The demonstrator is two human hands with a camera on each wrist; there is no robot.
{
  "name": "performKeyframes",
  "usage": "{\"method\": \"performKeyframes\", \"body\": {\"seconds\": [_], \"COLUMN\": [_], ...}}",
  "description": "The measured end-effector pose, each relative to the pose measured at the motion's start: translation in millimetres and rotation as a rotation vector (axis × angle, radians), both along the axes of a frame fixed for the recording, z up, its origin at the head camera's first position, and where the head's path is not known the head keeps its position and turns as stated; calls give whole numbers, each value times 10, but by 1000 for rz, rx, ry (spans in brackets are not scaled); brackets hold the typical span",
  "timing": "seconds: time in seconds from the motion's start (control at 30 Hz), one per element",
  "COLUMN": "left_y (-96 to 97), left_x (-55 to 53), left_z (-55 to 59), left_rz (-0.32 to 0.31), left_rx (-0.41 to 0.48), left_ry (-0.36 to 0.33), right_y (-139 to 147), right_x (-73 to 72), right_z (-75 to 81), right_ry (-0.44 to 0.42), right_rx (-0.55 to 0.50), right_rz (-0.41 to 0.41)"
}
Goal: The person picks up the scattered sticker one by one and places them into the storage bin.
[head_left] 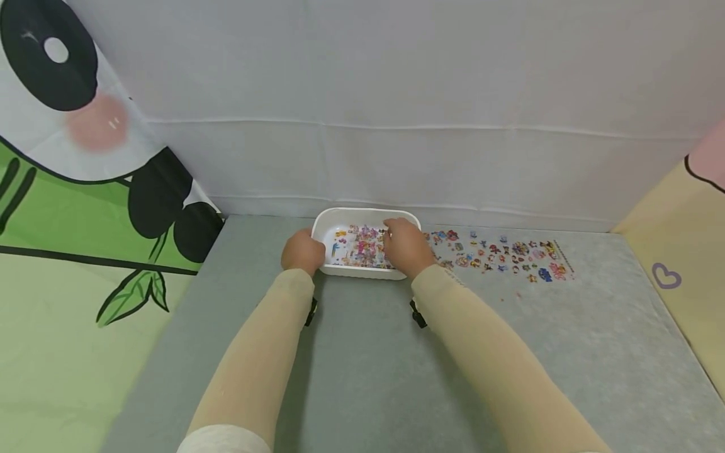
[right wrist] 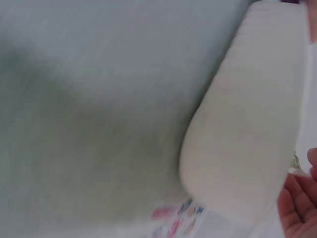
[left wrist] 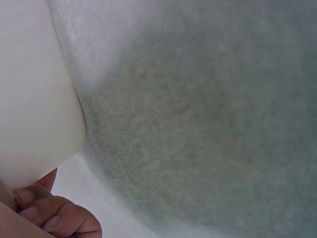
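A white plastic tray stands on the grey cloth near the wall, its floor strewn with small colourful cartoon stickers. At its left end my left hand grips the rim, and in the left wrist view its curled fingers show by the tray's wall. My right hand is over the tray's right end. In the right wrist view its fingertips, beyond the tray's side, pinch a small pale sticker, mostly hidden.
To the right of the tray, rows of small cartoon stickers lie on the grey cloth. A plain white wall cloth rises directly behind. Printed cloths with cartoon drawings flank the left and right sides.
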State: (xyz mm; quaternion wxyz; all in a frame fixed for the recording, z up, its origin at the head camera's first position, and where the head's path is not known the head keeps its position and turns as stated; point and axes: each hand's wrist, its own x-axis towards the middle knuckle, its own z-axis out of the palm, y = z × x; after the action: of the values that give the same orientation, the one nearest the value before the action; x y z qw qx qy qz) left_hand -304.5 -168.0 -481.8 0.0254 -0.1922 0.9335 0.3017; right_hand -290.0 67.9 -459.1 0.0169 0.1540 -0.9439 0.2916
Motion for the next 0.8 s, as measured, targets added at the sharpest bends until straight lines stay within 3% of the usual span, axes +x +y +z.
{"method": "performKeyframes", "body": {"seconds": [0.17,0.37,0.5,0.8], "left_y": [13,13,12,13], "left_x": [3,4,12,15], "left_z": [7,6,0,-25], "left_rz": [9,2,4,7], "left_rx": [-3,-11,-12,1], "left_ry": [-4,-5,7,21], "right_y": [48,116,160,277], "right_x": [-21,9,14,43], "right_z": [-52,-59,-73,-167], "right_ry": [112,186,199,136], "right_rx": [141,158,173,125], "right_rz": [33,46,53,30]}}
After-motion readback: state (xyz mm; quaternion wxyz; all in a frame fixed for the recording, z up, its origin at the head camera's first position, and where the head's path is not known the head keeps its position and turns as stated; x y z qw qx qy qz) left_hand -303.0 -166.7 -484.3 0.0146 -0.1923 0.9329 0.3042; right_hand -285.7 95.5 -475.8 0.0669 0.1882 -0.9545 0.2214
